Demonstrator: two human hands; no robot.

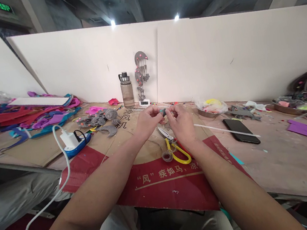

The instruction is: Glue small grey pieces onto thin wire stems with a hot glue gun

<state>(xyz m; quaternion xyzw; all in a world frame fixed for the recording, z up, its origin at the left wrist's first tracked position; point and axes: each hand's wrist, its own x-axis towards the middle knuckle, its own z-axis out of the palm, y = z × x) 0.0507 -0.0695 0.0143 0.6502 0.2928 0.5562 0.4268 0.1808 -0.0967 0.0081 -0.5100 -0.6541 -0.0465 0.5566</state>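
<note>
At the centre of the frame, the left hand (149,122) and right hand (182,123) meet, fingertips pinched narrowly on a small dark piece (163,112) between them, its shape mostly hidden. Just below lie yellow-handled scissors (170,139) and a small coil of cord (166,157) on red-and-brown cardboard (164,191). Right of centre, a black phone (239,129) rests on the table (285,161), a clear rod (224,129) across it.
</note>
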